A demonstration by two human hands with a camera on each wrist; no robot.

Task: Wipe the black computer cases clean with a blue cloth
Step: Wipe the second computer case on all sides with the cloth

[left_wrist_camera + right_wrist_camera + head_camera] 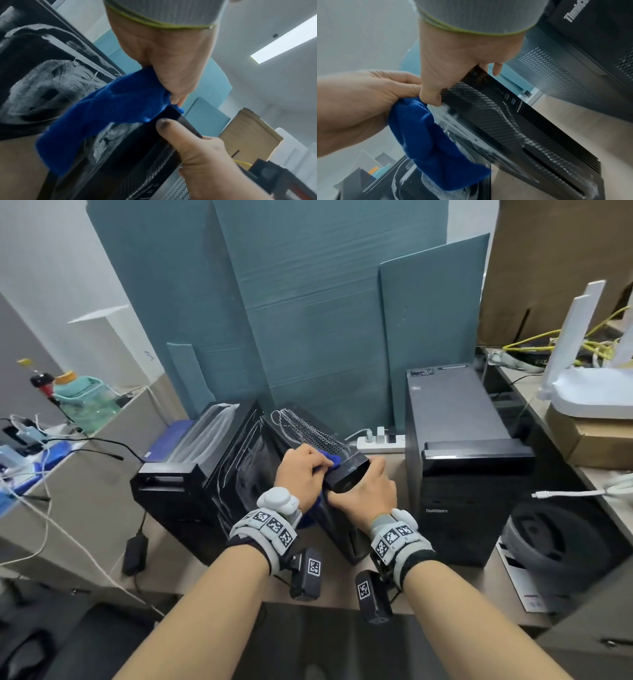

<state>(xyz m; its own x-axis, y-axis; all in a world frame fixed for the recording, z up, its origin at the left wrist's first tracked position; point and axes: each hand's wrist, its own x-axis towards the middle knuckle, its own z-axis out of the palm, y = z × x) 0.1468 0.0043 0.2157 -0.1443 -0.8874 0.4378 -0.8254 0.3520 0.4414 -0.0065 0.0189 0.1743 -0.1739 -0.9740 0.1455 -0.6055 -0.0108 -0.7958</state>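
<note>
Fingers (pixel 496 67) of the right hand (pixel 368 491) are curled over the top front corner of the tilted middle case (pixel 308 433), with the thumb pressed on its front face. A blue cloth (pixel 109 108) is bunched in the closed fingers of the left hand (pixel 301 474) and held against the same case's upper edge, part of it hanging down the side. White smears are seen on this case and on the left case (pixel 191 474). The right case (pixel 462 474) stands upright on the desk (pixel 102 508), apart from the others.

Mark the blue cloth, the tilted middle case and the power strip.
blue cloth (pixel 109 102): left wrist view, bunched middle.
middle case (pixel 489 113): right wrist view, woven-pattern front.
power strip (pixel 380 442): head view, white body.
</note>
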